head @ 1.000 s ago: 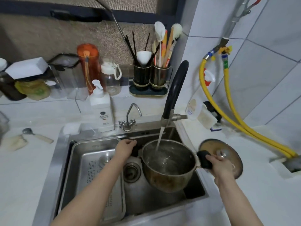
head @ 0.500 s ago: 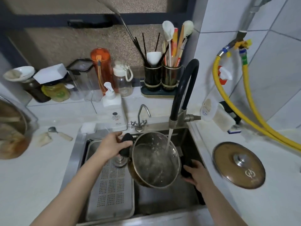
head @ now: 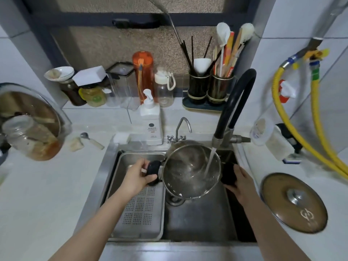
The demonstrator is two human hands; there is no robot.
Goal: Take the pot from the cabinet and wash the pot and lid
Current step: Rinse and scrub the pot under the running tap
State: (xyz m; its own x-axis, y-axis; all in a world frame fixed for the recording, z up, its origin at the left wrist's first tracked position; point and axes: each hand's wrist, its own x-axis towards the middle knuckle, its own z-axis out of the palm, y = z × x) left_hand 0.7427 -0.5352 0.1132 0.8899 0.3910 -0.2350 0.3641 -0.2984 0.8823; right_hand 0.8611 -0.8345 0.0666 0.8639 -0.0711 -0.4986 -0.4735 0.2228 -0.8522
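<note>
Pot (head: 190,170) held tilted over the sink (head: 197,223) under the running faucet (head: 235,102). Left hand (head: 136,178) grips one black handle; right hand (head: 240,182) grips the other. Lid (head: 293,202) lies on the counter, right of the sink.

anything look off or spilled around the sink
No spill shows. The pot is tilted toward the camera under the running tap, held by both handles. The glass lid lies on the counter, its glass brown-tinted.

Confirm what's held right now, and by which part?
The pot, held under the running tap: left hand has its grip on the left black handle, right hand on the right black handle. The lid lies untouched on the counter.
</note>
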